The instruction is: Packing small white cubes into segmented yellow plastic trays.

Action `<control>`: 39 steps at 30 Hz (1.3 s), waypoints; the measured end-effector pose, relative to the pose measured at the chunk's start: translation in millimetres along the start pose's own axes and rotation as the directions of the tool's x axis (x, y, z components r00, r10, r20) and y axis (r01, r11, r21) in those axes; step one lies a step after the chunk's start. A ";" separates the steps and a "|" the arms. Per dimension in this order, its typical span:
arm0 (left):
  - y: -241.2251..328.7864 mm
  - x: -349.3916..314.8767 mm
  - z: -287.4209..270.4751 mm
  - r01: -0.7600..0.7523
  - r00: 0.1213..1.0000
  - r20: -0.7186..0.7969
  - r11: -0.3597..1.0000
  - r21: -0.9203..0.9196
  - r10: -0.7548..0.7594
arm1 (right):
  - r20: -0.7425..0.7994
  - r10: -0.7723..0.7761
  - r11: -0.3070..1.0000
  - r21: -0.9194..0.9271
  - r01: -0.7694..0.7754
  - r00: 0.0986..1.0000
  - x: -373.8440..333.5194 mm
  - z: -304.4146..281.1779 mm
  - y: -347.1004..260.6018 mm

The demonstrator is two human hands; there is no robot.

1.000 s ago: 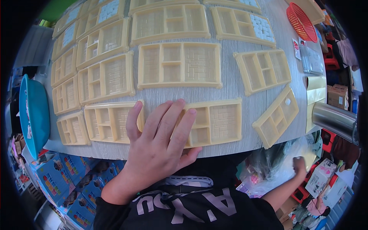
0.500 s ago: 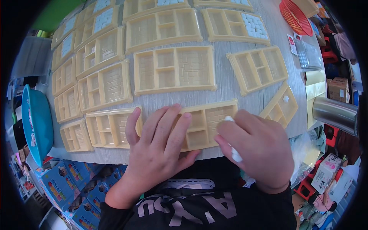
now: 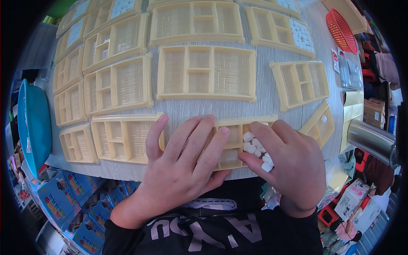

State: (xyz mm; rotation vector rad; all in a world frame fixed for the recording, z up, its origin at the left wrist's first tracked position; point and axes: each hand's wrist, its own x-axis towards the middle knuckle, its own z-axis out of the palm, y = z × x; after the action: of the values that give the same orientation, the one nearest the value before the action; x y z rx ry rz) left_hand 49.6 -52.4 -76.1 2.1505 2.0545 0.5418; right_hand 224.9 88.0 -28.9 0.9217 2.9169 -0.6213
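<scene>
The left hand (image 3: 182,168) clasps the tray (image 3: 231,136) while, at its three-o'clock end, the right hand (image 3: 293,170) grasps white pieces (image 3: 252,146), apparently filling, which calls for loosening that grip.

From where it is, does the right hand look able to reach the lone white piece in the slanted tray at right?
Probably yes: the right hand is close by, and nothing appears to cover the lone white piece in the slanted tray. Its fingers are at other white pieces, though.
</scene>
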 end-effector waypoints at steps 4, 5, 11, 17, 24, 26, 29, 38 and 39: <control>1.3 0.6 -0.7 0.003 1.000 0.006 1.000 0.003 -0.003 | -0.038 0.000 1.000 0.009 0.000 0.999 -1.5 4.0 2.1; 1.5 0.3 -0.4 0.006 1.000 0.004 1.000 0.009 -0.006 | -0.059 -0.012 1.000 -0.001 0.012 0.998 -2.2 6.4 3.8; 1.4 1.0 1.1 0.001 1.000 -0.009 1.000 0.019 -0.001 | -0.124 0.018 1.000 -0.011 -0.019 0.992 -2.0 11.5 2.7; 1.7 0.4 1.5 0.009 1.000 -0.012 1.000 0.019 -0.008 | -0.182 0.044 0.999 0.014 -0.043 0.982 -1.5 15.6 2.6; 2.2 1.5 1.0 0.011 1.000 -0.010 1.000 0.019 -0.011 | -0.323 -0.008 1.000 -0.026 -0.001 0.946 2.4 21.7 1.9; 2.3 2.3 0.6 0.007 1.000 -0.008 1.000 0.018 -0.007 | -0.353 -0.016 1.000 -0.029 0.006 0.935 2.3 21.1 1.8; 3.2 2.1 0.0 0.009 1.000 -0.004 1.000 0.019 -0.009 | -0.386 -0.038 0.999 -0.040 0.024 0.922 3.3 24.1 2.2; 0.6 0.6 4.5 0.003 0.999 -0.035 1.000 0.029 -0.002 | -0.431 -0.028 0.998 -0.060 0.003 0.902 11.4 35.1 -0.2; 0.3 -0.1 5.4 0.002 0.999 -0.039 0.999 0.034 0.000 | -0.466 -0.062 0.996 -0.090 0.022 0.883 11.2 34.5 1.3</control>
State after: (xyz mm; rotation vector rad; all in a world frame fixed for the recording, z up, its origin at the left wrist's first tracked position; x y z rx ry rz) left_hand 51.7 -51.6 -81.0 2.1745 2.0999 0.5577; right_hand 213.0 82.1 -62.6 1.1409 3.3588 -0.3042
